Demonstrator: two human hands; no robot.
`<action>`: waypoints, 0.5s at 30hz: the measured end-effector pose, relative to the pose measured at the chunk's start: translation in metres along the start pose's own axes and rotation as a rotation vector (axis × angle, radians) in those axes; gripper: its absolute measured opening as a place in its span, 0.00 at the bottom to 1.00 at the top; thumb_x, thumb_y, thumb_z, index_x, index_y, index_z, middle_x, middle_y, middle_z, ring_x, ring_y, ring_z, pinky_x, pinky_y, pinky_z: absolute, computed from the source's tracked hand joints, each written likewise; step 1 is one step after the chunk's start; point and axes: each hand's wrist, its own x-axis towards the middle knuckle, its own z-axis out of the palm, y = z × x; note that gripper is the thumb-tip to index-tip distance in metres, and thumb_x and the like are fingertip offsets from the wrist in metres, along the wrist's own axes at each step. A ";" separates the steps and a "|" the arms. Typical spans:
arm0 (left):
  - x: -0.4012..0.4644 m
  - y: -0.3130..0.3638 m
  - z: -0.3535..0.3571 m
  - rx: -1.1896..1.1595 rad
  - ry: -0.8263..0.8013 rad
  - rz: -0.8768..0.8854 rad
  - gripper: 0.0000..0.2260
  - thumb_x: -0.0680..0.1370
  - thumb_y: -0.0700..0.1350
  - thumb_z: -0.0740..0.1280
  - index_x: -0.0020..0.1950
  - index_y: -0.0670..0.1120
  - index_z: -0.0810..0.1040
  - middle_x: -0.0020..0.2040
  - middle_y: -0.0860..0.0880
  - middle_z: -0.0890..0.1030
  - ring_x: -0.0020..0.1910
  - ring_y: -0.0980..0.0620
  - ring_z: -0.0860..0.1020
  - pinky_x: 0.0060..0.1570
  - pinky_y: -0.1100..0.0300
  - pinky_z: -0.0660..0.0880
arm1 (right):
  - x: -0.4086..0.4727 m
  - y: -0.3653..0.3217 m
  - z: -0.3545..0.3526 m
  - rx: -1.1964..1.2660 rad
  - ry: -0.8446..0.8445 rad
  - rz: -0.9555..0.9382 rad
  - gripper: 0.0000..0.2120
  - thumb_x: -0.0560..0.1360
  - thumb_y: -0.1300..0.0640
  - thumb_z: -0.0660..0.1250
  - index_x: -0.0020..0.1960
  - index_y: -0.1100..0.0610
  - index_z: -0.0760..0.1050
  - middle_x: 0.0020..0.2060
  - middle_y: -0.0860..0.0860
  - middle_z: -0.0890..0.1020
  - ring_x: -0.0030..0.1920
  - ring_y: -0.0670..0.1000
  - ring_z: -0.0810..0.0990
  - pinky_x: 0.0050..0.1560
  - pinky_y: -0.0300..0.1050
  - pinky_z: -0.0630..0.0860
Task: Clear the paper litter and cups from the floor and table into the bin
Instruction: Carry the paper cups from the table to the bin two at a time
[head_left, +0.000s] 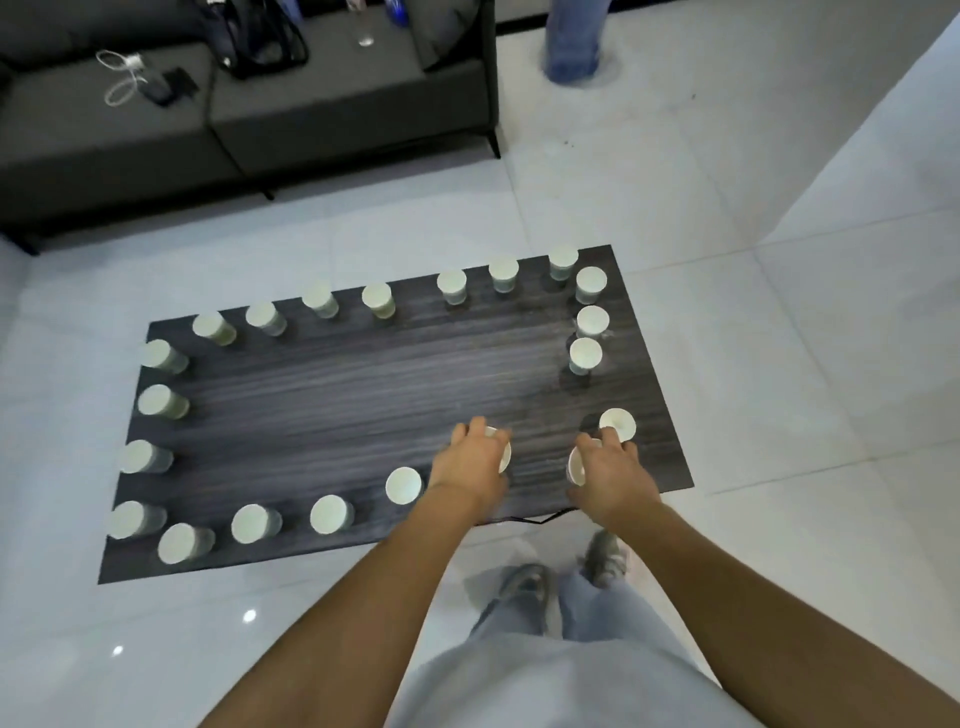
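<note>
Several white paper cups stand upside down along the edges of a low dark wood-grain table (363, 395). My left hand (470, 460) grips one cup (503, 451) near the table's front edge, fingers curled over it. My right hand (613, 475) grips another cup (574, 466) at the front right. A further cup (618, 423) stands just beyond my right fingertips, and one cup (403, 485) stands just left of my left wrist. No bin or paper litter is in view.
A dark grey sofa (311, 114) with cables, a bag and a glass stands behind the table. Another person's legs (574, 41) stand at the back right. White glossy tiles surround the table; my feet (566, 571) are close to its front edge.
</note>
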 end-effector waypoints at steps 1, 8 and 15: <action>-0.003 0.004 -0.004 0.009 -0.002 0.015 0.24 0.76 0.45 0.65 0.71 0.52 0.65 0.67 0.47 0.64 0.66 0.44 0.63 0.55 0.50 0.72 | -0.006 0.000 -0.004 0.014 0.011 0.008 0.24 0.73 0.57 0.69 0.67 0.54 0.65 0.65 0.53 0.65 0.64 0.58 0.66 0.55 0.52 0.75; -0.016 0.075 -0.017 0.112 -0.021 0.220 0.22 0.76 0.44 0.64 0.70 0.51 0.66 0.66 0.46 0.66 0.65 0.44 0.64 0.58 0.48 0.72 | -0.069 0.048 -0.030 0.135 0.151 0.132 0.25 0.74 0.57 0.69 0.68 0.52 0.66 0.63 0.54 0.67 0.62 0.58 0.68 0.58 0.51 0.73; -0.042 0.220 0.018 0.277 -0.071 0.538 0.23 0.76 0.47 0.64 0.71 0.53 0.66 0.66 0.46 0.67 0.67 0.44 0.64 0.61 0.48 0.70 | -0.171 0.169 -0.029 0.313 0.286 0.357 0.29 0.73 0.52 0.69 0.72 0.50 0.64 0.65 0.53 0.66 0.64 0.58 0.67 0.55 0.50 0.74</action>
